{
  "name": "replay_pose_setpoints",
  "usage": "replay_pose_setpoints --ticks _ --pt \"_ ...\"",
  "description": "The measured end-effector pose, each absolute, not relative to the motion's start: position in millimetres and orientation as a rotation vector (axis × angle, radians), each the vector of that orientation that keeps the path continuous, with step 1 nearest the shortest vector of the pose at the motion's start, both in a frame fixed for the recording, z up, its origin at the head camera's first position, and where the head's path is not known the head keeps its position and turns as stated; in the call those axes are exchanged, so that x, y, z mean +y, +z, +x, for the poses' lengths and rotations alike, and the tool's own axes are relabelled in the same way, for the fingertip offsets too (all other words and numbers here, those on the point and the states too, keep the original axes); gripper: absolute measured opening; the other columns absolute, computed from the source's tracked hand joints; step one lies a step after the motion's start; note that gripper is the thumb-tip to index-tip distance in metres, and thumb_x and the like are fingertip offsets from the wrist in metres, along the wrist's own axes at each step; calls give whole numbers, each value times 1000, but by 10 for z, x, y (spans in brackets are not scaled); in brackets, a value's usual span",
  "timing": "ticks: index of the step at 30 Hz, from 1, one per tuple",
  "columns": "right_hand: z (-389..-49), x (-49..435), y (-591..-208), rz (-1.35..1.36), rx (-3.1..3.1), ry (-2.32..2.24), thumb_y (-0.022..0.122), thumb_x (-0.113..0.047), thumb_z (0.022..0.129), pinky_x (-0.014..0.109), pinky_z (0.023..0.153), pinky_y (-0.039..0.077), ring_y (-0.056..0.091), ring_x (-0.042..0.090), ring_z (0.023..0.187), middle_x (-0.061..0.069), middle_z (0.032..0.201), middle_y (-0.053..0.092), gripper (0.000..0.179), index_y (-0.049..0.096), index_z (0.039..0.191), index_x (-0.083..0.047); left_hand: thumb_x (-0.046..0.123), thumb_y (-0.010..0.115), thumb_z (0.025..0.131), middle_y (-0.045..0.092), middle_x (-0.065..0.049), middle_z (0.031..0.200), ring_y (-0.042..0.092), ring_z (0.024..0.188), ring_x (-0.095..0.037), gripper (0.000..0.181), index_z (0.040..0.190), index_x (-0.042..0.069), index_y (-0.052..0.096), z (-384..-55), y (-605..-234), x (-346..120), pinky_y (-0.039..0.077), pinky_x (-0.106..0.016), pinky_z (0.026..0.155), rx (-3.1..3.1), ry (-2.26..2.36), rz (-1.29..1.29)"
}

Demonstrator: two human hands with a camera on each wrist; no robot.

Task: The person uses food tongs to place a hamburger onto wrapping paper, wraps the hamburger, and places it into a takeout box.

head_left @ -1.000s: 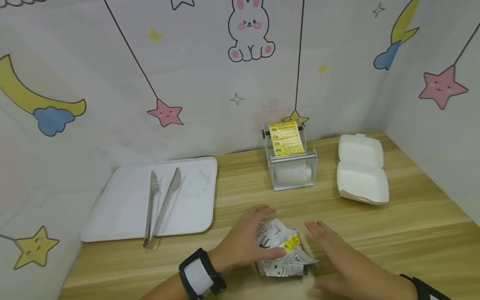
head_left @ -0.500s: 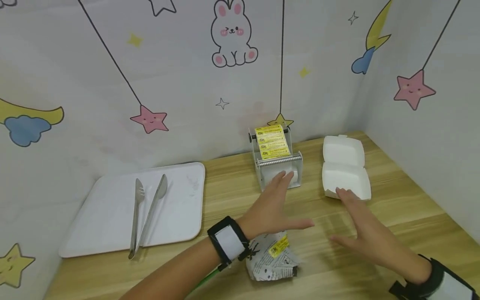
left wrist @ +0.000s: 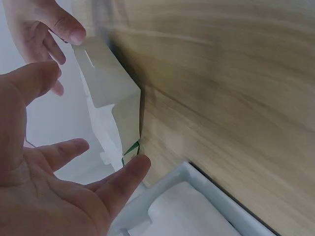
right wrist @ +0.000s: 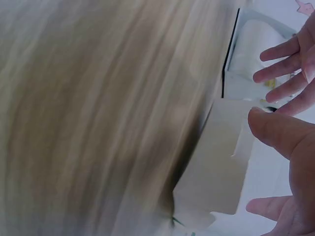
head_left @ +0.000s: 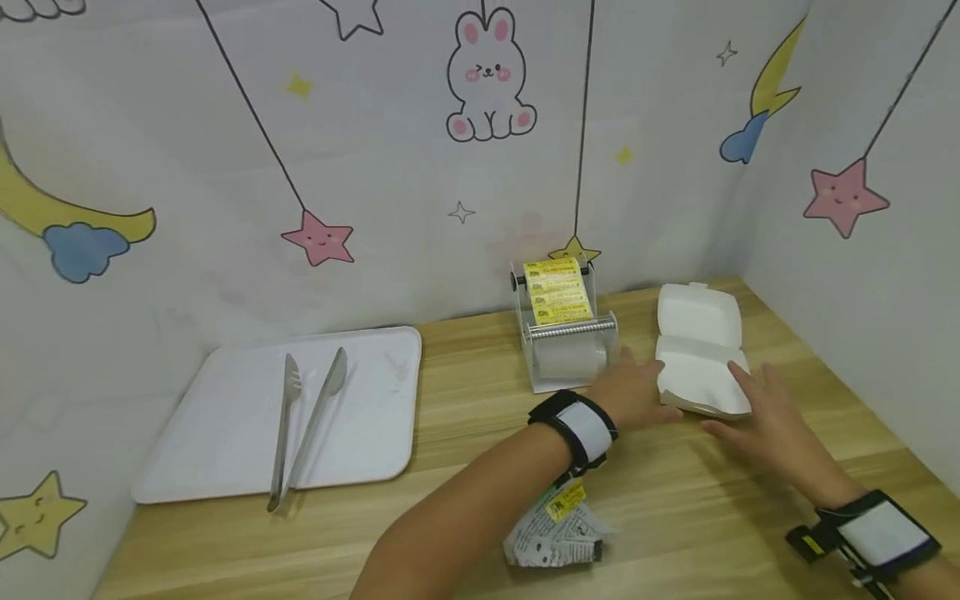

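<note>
A white clamshell takeaway box [head_left: 699, 375] lies with its lid raised at the back right of the table. My left hand [head_left: 632, 393] is at the box's left side, fingers spread, close in front of the label dispenser. On the other side my right hand [head_left: 772, 429] reaches to the box's front right corner, its fingers apart too. Both wrist views show the box [left wrist: 106, 78] between the two spread hands. Below my left forearm lies a parcel wrapped in printed paper [head_left: 551, 533] with a yellow label [head_left: 566, 500]; the forearm hides its upper part.
A metal label dispenser [head_left: 572, 354] with a roll of yellow labels [head_left: 558, 292] stands left of the box. On the left, a white tray [head_left: 375, 425] bears metal tongs [head_left: 315, 417] whose joined end sticks out over the front rim. Walls rise behind and at the right.
Both hands have left the sides of the wrapped parcel and moved forward and right to the takeaway box. The parcel stays on the table. The head view has shifted slightly.
</note>
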State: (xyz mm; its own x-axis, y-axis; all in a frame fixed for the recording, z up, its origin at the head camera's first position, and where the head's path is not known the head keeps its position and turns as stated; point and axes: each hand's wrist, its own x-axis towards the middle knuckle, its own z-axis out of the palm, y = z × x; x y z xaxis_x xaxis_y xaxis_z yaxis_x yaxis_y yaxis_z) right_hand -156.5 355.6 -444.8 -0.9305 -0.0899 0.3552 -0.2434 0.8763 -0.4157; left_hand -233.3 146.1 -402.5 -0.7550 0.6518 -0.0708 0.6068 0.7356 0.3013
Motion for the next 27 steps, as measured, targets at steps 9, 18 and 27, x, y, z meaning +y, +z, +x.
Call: replay_pose_setpoints --ticks 9,18,27 --pt "-1521 3613 -4582 191 -2865 837 67 -13 98 76 93 35 31 65 125 50 140 25 56 45 132 25 44 62 99 60 9 78 51 60 -6 27 93 19 66 -2114 -4008 1678 42 -20 50 2622 188 982" --pt "-1531 3578 -4551 196 -2871 769 73 -15 95 73 91 38 38 63 120 49 137 32 54 52 121 28 43 64 98 56 10 71 49 54 -6 25 86 21 64 -2058 -4009 1626 40 -22 46 2602 172 971" --pt "-1335 3555 -4393 121 -3005 680 89 -32 78 70 86 44 48 58 108 45 123 39 84 48 128 22 49 67 93 61 14 92 53 73 -3 21 97 28 66 -1716 -3975 1447 47 -26 57 2640 -34 1122"
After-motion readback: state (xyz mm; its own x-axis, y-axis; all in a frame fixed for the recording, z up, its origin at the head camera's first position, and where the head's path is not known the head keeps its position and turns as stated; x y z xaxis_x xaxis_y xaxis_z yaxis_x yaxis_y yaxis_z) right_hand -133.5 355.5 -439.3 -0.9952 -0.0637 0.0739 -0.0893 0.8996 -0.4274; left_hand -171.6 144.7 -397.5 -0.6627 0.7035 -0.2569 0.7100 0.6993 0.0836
